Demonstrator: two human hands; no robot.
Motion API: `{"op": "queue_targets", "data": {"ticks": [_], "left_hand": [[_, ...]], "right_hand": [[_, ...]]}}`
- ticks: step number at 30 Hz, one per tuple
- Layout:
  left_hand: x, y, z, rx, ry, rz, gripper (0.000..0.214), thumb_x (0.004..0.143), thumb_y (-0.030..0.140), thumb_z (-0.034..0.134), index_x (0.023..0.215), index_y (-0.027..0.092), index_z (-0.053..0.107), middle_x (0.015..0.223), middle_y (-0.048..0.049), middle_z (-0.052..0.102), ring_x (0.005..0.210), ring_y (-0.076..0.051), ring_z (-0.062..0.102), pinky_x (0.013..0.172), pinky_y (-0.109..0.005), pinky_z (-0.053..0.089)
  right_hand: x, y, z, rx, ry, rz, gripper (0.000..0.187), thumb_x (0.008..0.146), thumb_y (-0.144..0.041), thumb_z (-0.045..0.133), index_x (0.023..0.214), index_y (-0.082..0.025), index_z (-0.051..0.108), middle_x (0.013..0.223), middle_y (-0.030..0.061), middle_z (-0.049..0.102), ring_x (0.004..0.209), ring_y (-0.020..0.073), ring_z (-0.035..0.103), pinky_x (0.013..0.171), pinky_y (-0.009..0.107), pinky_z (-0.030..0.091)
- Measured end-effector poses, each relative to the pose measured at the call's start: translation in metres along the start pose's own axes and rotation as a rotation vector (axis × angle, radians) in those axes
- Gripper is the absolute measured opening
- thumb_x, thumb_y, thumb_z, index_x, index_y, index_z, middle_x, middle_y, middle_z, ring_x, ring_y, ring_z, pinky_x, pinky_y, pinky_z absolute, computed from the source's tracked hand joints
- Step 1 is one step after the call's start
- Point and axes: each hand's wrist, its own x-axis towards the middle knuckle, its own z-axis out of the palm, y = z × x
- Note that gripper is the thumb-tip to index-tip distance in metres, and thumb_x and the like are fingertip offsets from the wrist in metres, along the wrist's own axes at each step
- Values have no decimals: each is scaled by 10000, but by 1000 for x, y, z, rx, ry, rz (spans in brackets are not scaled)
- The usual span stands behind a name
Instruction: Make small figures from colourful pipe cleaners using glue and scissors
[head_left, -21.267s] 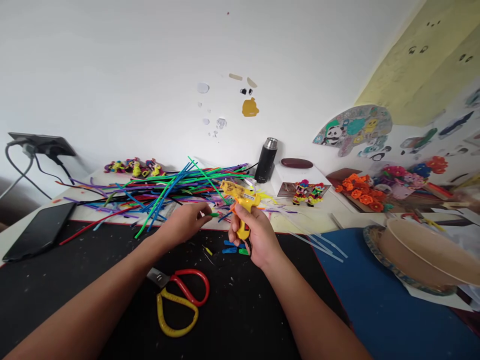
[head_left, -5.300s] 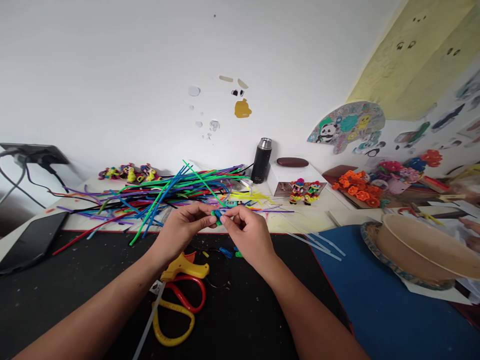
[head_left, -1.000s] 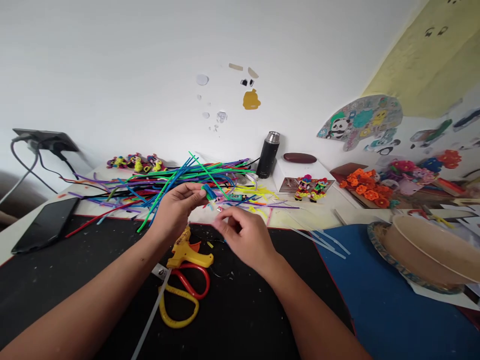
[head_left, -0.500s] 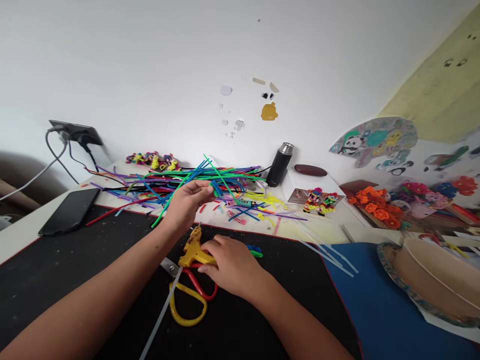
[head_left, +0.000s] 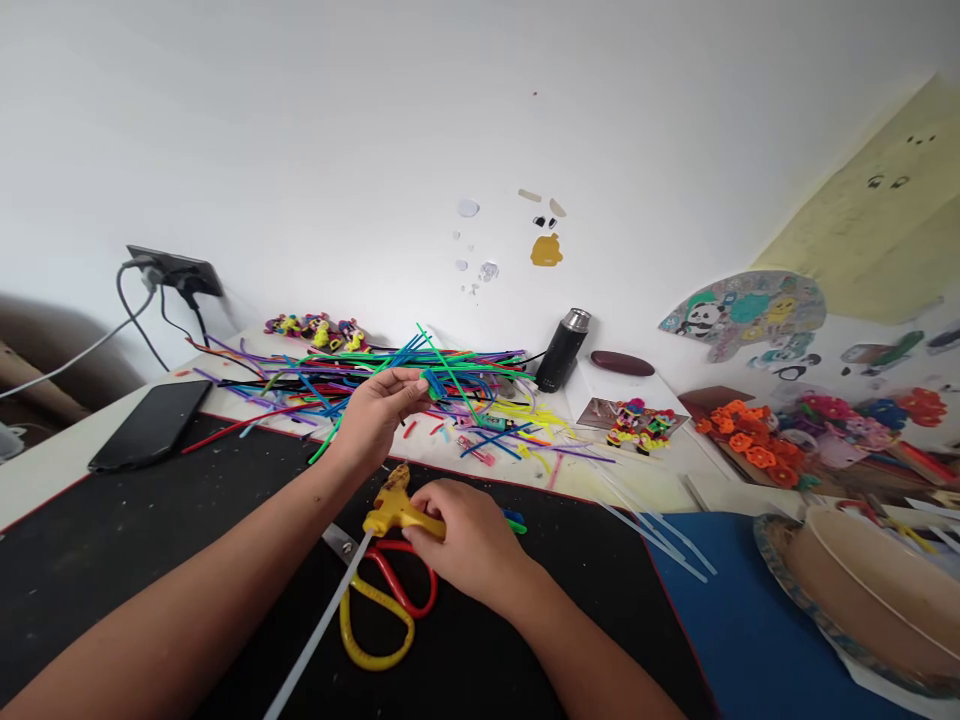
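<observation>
My left hand (head_left: 379,412) is closed in a pinch on a small blue and green bundle of pipe cleaner pieces (head_left: 433,384), held in front of the pipe cleaner pile. My right hand (head_left: 474,538) is wrapped round the handle of a yellow hot glue gun (head_left: 390,508), whose stained nozzle points away from me. A long whitish glue stick (head_left: 321,622) runs out of its back end toward me. Scissors (head_left: 378,664) with one yellow and one red handle lie on the black mat beneath the gun. Another blue and green piece (head_left: 516,522) is partly hidden behind my right hand.
Loose coloured pipe cleaners (head_left: 255,368) cover the table's back. A phone (head_left: 151,425) lies at left. A black flask (head_left: 564,352) stands near the wall. Spare glue sticks (head_left: 660,535) and a round basket-like container (head_left: 870,590) are at right.
The view has tilted slightly upward, so the scene sits lower. My right fingers are closed more fully round the glue gun's handle. My left hand still pinches the blue and green bundle.
</observation>
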Motion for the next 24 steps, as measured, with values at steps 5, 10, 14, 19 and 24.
{"op": "queue_targets", "data": {"ticks": [5,10,14,19,24], "left_hand": [[4,3,-4,-28,70,62,459,528,375,1034,833,173,758,728,4,720,649,-139,682,680,-274,565],[9,6,-8,-40,145,107,469,521,395,1024,829,183,740,737,-1,720,680,-161,693,698,-296,563],[11,5,-10,-31,137,111,485,523,407,1025,844,182,740,737,1,720,680,-157,687,707,-298,565],[10,3,-9,-24,129,103,484,529,412,1025,844,179,740,741,-3,720,674,-157,686,700,-296,563],[7,1,-7,-31,117,74,494,524,395,1033,856,170,745,735,4,708,671,-148,682,674,-277,549]], "right_hand": [[1,9,-10,445,216,121,179,875,-313,740,1014,-216,682,801,-16,652,723,161,609,697,281,483],[9,24,-25,921,371,318,445,776,-520,845,1030,-184,699,727,-12,655,644,165,621,615,281,494],[11,30,-37,1206,462,450,530,708,-519,914,1064,-181,715,759,20,714,634,165,642,572,264,503],[12,33,-47,1472,461,434,399,725,-457,938,884,-195,681,723,8,686,618,133,612,572,246,524],[11,34,-56,1621,423,360,319,744,-379,921,818,-185,679,731,-3,656,619,111,579,585,240,509]]}}
